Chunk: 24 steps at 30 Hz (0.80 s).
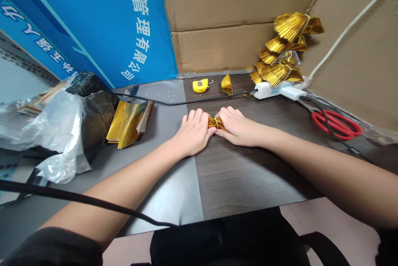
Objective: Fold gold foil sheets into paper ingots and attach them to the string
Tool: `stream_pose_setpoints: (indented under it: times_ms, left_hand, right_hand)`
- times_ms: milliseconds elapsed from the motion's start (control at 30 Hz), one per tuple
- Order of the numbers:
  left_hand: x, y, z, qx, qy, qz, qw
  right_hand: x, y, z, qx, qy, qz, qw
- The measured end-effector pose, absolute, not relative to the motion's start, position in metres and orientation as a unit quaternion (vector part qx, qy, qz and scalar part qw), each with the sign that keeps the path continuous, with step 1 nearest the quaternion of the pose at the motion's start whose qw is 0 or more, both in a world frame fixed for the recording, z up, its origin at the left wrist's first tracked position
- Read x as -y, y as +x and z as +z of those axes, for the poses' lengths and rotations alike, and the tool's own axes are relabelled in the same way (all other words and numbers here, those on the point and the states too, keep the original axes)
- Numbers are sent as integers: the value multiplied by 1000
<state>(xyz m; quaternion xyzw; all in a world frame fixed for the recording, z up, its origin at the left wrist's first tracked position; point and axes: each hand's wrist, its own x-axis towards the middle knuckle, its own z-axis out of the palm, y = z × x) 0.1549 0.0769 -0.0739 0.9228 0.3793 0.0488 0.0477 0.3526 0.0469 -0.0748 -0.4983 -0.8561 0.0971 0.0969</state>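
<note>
Your left hand point(195, 132) and right hand point(235, 127) clasp a white-tied, pleated gold-foil bundle point(212, 123), apparently unspread, with spread gold-foil fans point(276, 45) rightward.

Black cable point(174, 103) bars the way beyond the left hand point(194, 132).

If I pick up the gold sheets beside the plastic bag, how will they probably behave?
The gold sheets are likely floppy, since the outermost one visibly curves. Their shiny surface suggests they may be slippery.
</note>
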Motion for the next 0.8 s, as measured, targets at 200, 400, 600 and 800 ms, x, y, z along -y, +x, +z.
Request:
stream_pose_setpoints:
  times_ms: [200, 400, 600, 800]
  left_hand:
    - [-76, 150, -74, -356, 930, 76, 49]
    - [-78, 151, -76, -367, 927, 63, 36]
    - [-76, 154, -74, -380, 924, 44, 27]
    - [-74, 153, -69, -388, 920, 34, 44]
  right_hand:
    - [-49, 358, -74, 856, -498, 93, 100]
    - [-49, 357, -76, 857, -498, 91, 99]
    - [-51, 355, -76, 858, -493, 103, 105]
    - [-52, 360, -72, 871, -459, 116, 131]
